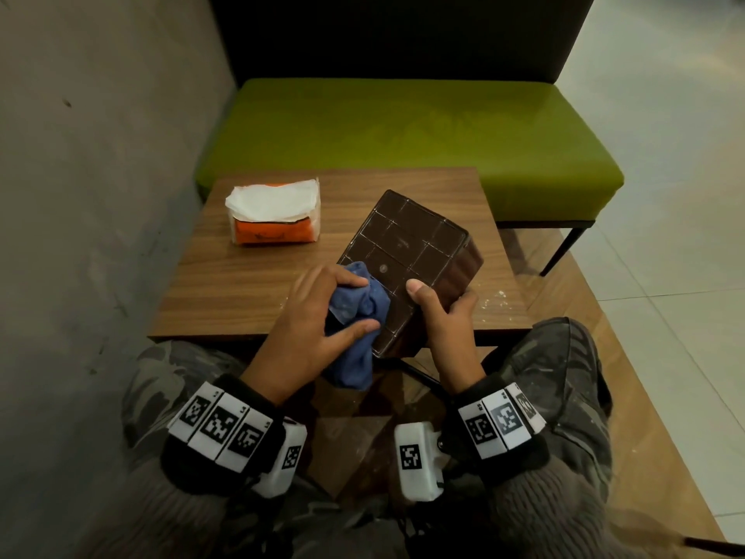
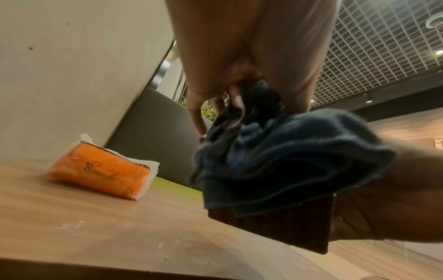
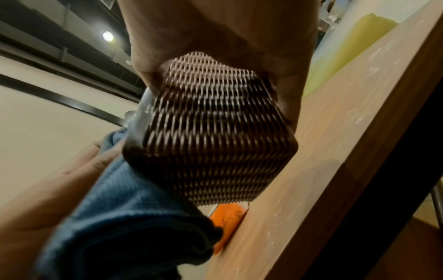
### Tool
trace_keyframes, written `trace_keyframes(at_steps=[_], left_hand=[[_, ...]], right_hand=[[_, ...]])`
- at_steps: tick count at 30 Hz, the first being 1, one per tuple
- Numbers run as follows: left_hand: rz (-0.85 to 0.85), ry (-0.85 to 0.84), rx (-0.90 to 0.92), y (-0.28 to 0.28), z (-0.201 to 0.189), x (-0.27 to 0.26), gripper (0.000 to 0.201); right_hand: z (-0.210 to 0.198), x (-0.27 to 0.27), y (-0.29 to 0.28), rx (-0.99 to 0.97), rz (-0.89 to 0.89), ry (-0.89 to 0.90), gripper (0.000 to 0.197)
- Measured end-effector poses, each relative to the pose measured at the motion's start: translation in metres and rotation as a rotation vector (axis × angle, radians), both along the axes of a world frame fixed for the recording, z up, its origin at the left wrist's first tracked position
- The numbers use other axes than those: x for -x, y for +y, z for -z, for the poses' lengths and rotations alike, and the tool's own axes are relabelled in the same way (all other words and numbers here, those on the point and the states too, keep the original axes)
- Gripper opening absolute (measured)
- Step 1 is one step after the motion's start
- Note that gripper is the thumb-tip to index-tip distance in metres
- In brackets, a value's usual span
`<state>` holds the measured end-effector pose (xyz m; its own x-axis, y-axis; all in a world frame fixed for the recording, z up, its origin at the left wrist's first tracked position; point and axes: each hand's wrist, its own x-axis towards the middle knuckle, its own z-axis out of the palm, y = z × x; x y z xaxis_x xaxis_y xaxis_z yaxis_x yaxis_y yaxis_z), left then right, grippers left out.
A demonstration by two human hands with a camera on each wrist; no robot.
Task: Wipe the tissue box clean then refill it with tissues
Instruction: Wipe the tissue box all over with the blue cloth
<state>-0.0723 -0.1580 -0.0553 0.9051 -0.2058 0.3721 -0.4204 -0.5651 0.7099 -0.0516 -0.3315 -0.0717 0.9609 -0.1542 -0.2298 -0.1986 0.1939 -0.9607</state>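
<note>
— Where was the tissue box (image 1: 407,252) found?

— It was held tilted above the near edge of the wooden table (image 1: 250,284), its gridded dark face turned upward. It was gripped at its near right corner by the right hand (image 1: 443,316), the thumb laid on the gridded face and the fingers curled round the side. In the right wrist view a woven brown side of the box (image 3: 215,136) was shown.

— And the left hand (image 1: 310,320)?

— A bunched blue cloth (image 1: 354,312) was clutched in it, fingers and thumb curled round the folds, and the cloth was pressed against the near left part of the box's face.

— Were the tissues seen?

— An opened orange tissue pack (image 1: 274,211) was seen lying on the far left of the table, well apart from the box, with white tissue exposed on top. A green bench (image 1: 403,127) was placed beyond the table.
</note>
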Motion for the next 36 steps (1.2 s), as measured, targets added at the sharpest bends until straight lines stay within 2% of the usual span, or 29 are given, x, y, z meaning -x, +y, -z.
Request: trace_keyframes(at_steps=[3,6,11,13,14,16,17,18,19,20,23,25,28,31,33,36], left_hand=[[-0.149,0.005,0.095,0.009,0.005,-0.006,0.037],[-0.249,0.045,0.180,0.015,0.007,-0.013,0.033],[-0.158,0.050,0.193,-0.006,-0.003,-0.001,0.033],[-0.153,0.106,0.166,-0.011,-0.007,-0.006,0.034],[-0.242,0.185,0.151,-0.014,-0.004,-0.015,0.036],[-0.768,0.331,0.069,-0.011,-0.005,-0.033,0.048],[-0.924,0.350,0.069,-0.007,-0.008,-0.036,0.054],[-0.799,0.274,0.161,-0.007,-0.007,-0.034,0.052],[-0.580,0.181,0.247,-0.011,-0.002,-0.030,0.042],[-0.413,0.173,0.276,-0.015,-0.001,-0.018,0.033],[-0.178,0.178,0.256,-0.026,-0.004,0.000,0.027],[-0.149,0.189,0.208,-0.024,-0.003,-0.002,0.031],[-0.236,0.250,0.268,-0.009,0.001,-0.016,0.029],[-0.227,0.265,0.280,-0.012,-0.002,-0.016,0.030],[-0.162,0.275,0.268,-0.019,-0.002,-0.010,0.030],[-0.167,0.306,0.270,-0.020,0.001,-0.011,0.032]], right_hand=[[-0.001,0.001,-0.002,0.001,-0.005,-0.012,0.074],[-0.002,0.000,-0.003,0.028,-0.012,-0.040,0.068],[-0.004,-0.002,-0.002,0.034,-0.006,-0.066,0.072],[-0.004,-0.001,-0.002,0.043,-0.006,-0.068,0.073],[-0.004,-0.001,-0.002,0.049,-0.011,-0.067,0.074],[-0.004,0.001,0.000,0.064,-0.026,-0.065,0.077],[-0.003,0.002,0.002,0.067,-0.024,-0.064,0.079],[-0.003,0.002,0.003,0.065,-0.017,-0.060,0.081],[-0.003,0.002,0.005,0.061,-0.003,-0.055,0.082],[-0.003,0.002,0.005,0.059,0.011,-0.049,0.082],[-0.003,0.000,0.003,0.069,0.033,-0.036,0.070],[-0.001,-0.001,0.001,0.079,0.029,-0.038,0.070],[0.001,0.002,0.003,0.126,0.033,-0.040,0.090],[0.002,0.001,0.004,0.127,0.046,-0.032,0.087],[0.002,-0.002,0.001,0.106,0.058,-0.039,0.081],[0.002,-0.001,-0.001,0.134,0.041,-0.053,0.087]])
